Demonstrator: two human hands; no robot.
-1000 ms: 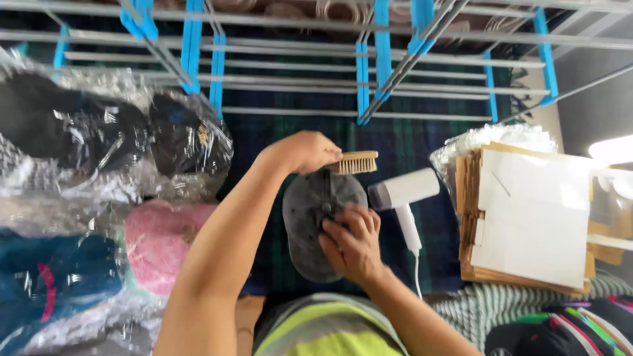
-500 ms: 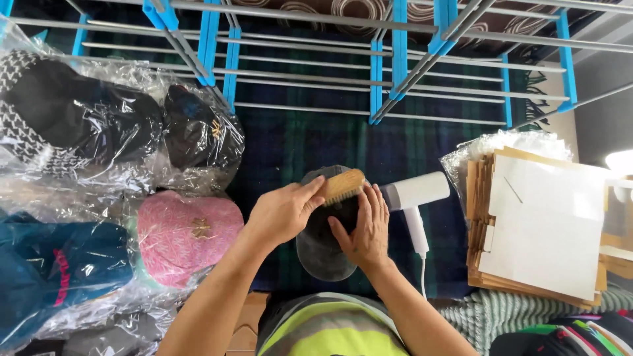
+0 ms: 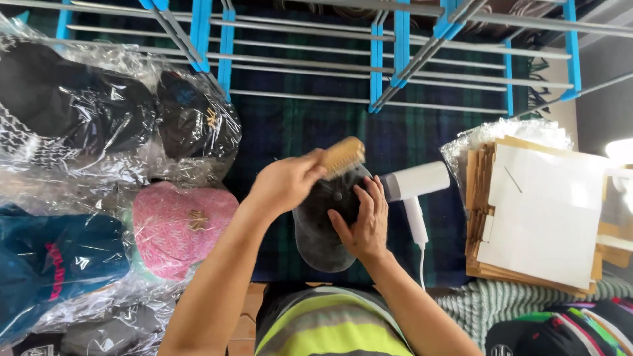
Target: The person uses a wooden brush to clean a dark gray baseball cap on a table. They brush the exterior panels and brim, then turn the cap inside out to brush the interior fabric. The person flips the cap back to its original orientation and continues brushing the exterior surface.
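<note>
— Two hands work over one dark grey cap (image 3: 323,227), which lies on the plaid cloth (image 3: 283,132) just in front of the person's striped shirt (image 3: 330,326). What surrounds it?

— Largest first: beyond the cap, a drying rack (image 3: 395,59) of grey rails and blue joints. Left of the cap, clear-wrapped caps (image 3: 99,118), black ones above, a teal one (image 3: 53,264) below, a pink one (image 3: 178,227) nearest. Right of it, a stack of flat brown cartons (image 3: 527,217) with a white face, plastic sleeves behind.

— And the hands?

— The cap's long axis runs away from the body. The right hand (image 3: 366,221) lies spread on its right flank, steadying it. The left hand (image 3: 287,184) is closed round a wooden brush (image 3: 343,157), bristles at the cap's far edge. A white hair dryer (image 3: 412,191) rests just right of the cap, touching neither hand.
</note>
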